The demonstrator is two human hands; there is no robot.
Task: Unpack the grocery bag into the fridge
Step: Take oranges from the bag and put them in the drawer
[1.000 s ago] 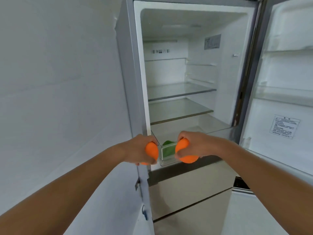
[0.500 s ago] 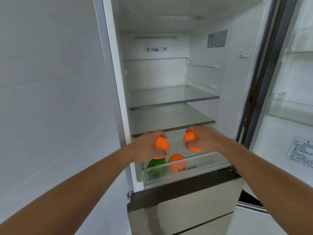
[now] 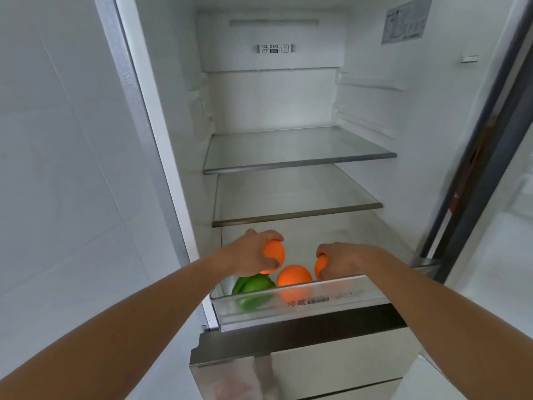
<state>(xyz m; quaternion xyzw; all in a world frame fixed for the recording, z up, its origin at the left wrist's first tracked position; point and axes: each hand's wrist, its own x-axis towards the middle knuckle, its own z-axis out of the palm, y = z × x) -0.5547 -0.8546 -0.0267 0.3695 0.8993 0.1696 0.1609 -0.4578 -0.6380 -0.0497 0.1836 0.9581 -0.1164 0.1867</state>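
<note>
The fridge stands open in front of me, its clear crisper drawer pulled out at the bottom. My left hand grips an orange just above the drawer's left half. Over the right half, my right hand holds a second orange, mostly hidden by the fingers and low, near the front wall. In the drawer lie a third orange and a green pepper. No grocery bag is in view.
Two bare glass shelves sit above the drawer. A white wall runs along the left. The open fridge door is at the right, and a steel lower drawer front lies below.
My view has closed in on the fridge. Both hands have gone forward and down over the drawer with their oranges, the right one sinking lower into it.
</note>
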